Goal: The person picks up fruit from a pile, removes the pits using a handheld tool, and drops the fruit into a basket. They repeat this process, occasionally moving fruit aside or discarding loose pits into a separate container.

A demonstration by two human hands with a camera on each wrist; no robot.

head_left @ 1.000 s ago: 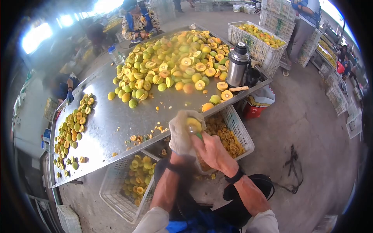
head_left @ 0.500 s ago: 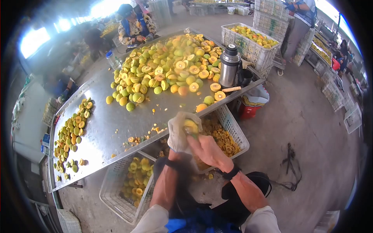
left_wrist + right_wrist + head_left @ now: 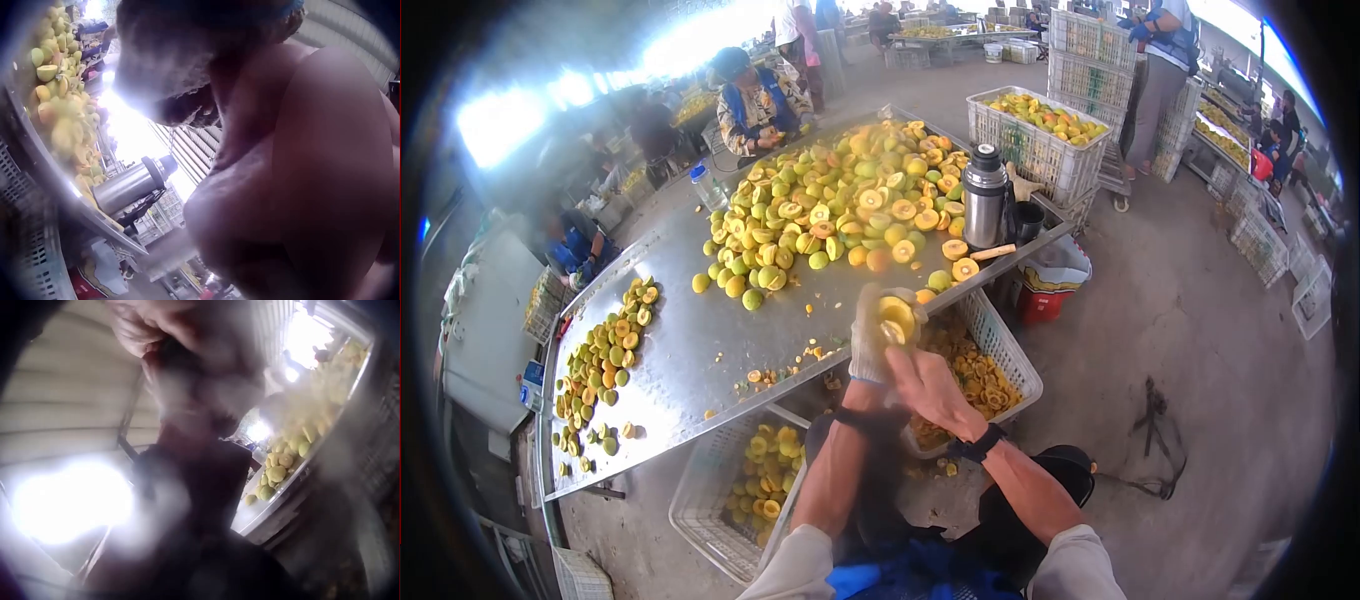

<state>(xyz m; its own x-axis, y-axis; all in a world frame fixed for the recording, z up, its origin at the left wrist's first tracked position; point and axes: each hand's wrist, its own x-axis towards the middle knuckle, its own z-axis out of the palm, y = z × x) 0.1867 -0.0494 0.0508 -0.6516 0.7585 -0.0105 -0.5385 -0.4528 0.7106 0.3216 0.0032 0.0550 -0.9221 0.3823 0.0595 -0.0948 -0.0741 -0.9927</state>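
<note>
In the head view my gloved left hand (image 3: 868, 340) grips a halved yellow-green fruit (image 3: 897, 314) with its hollow, cut side facing up. My bare right hand (image 3: 937, 388) is against the lower edge of that fruit, its fingers pointing up toward it; whether a tool is in it cannot be told. Both hands are over the table's near edge, above a crate (image 3: 1025, 385) of scooped-out fruit bits. The right wrist view shows the right hand (image 3: 194, 356) dark and blurred, and the left wrist view shows the hands mostly in shadow.
The metal table (image 3: 690, 350) bears a big heap of fruit (image 3: 800, 210) and a smaller pile (image 3: 605, 360) at left. A steel flask (image 3: 985, 200) stands by its right corner. Another crate (image 3: 700, 500) of fruit sits below. Other people work beyond.
The halved fruit in the left hand now shows its hollow side, and the green tool seen earlier at the right fingers is out of sight. The head view has tilted up slightly.
</note>
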